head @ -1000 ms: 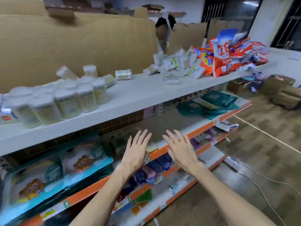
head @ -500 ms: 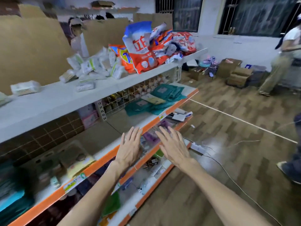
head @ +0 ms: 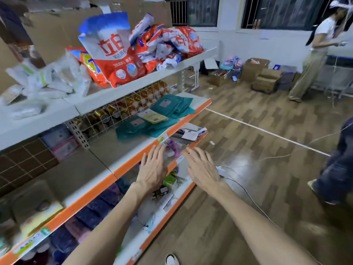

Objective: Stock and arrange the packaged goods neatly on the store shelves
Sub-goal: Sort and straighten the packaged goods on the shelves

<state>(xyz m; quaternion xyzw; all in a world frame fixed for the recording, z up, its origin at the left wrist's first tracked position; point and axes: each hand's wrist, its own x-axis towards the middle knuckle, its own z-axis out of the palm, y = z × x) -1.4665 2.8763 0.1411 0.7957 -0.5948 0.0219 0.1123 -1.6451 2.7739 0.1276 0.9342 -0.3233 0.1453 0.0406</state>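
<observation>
The left forearm [head: 107,222] and right forearm [head: 257,222] are shown bare, uncovered as far as the lower edge. The left hand [head: 152,173] and right hand [head: 203,169] are ungloved. A small red spot is seen on one right fingertip [head: 188,153]. A white shoe toe [head: 172,260] is glimpsed below.

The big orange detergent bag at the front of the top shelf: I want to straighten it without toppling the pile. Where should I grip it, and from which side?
Probably take the detergent bag by its two side edges near mid-height, coming from the aisle side. It stands upright at the shelf lip, broad face outward, with other bags piled behind it.
</observation>
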